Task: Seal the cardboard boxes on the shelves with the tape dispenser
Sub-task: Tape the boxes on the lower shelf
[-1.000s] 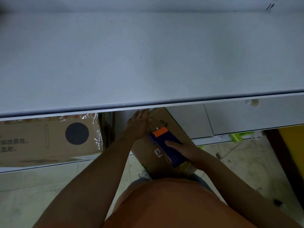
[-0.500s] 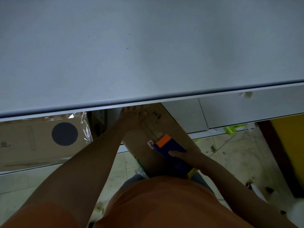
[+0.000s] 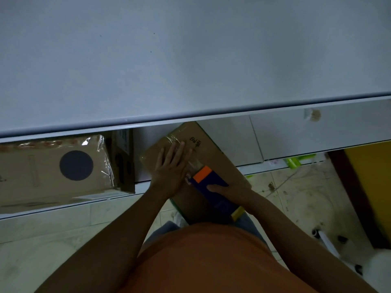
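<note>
Left hand (image 3: pixel 171 168) flat on cardboard box (image 3: pixel 213 149), right hand (image 3: pixel 230 190) seemingly gripping tape dispenser (image 3: pixel 211 187) just beside

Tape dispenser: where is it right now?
Head view, centre-right: the tape dispenser sits on the cardboard box, gripped by the right hand, beside the left hand.

We see ourselves from above: an orange top (image 3: pixel 211 261) fills the lower middle of the view, plain, with no print or seam that we can make out in the dim light. Just above its upper edge a strip of blue-grey cloth (image 3: pixel 251 226), likely trousers or shorts, shows on either side. Our arms are bare all the way down, with no sleeves, and neither our left hand (image 3: pixel 169 170) nor our right hand (image 3: pixel 232 190) shows a glove, ring or watch.
</note>
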`<state>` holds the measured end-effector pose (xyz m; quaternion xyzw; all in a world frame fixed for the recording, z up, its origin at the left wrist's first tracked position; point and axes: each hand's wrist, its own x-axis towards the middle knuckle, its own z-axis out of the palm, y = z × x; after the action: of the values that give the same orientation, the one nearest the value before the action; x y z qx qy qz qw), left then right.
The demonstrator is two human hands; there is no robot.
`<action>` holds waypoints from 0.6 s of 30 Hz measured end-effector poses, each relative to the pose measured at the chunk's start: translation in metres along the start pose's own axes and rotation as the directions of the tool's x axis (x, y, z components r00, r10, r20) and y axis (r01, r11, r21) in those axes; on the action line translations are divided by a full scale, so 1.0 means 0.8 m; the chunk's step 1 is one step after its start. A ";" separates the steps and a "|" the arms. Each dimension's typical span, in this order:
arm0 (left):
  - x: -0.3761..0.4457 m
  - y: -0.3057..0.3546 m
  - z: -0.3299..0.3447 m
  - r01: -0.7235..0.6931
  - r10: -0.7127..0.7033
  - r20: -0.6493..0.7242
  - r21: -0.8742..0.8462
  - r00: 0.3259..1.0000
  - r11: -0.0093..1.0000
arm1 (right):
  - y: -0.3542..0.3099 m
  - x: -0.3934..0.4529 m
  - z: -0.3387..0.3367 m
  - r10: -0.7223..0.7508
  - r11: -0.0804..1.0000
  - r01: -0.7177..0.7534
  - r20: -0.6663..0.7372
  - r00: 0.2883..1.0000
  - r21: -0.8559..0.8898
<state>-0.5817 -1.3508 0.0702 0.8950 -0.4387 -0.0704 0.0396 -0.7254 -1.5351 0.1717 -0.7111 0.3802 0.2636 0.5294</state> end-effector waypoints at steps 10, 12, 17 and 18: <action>0.046 -0.025 -0.012 0.000 0.003 0.092 -0.033 0.996 0.999 | -0.032 -0.001 -0.020 -0.105 0.986 0.098 0.040 0.994 0.132; 0.048 -0.025 -0.011 0.002 0.000 0.079 -0.028 0.997 1.000 | -0.025 -0.006 -0.021 -0.104 0.984 0.099 0.024 0.994 0.148; 0.058 -0.024 -0.017 0.043 -0.038 0.088 -0.058 0.995 0.997 | 0.016 -0.050 -0.036 0.038 0.985 -0.047 0.059 0.998 0.165; 0.059 -0.024 -0.019 0.043 -0.038 0.098 -0.050 0.994 0.998 | 0.029 -0.061 -0.041 0.097 0.986 -0.103 0.053 0.994 0.134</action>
<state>-0.5363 -1.3762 0.0781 0.8978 -0.4200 -0.1262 0.0401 -0.7734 -1.5570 0.2066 -0.6470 0.4201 0.2798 0.5715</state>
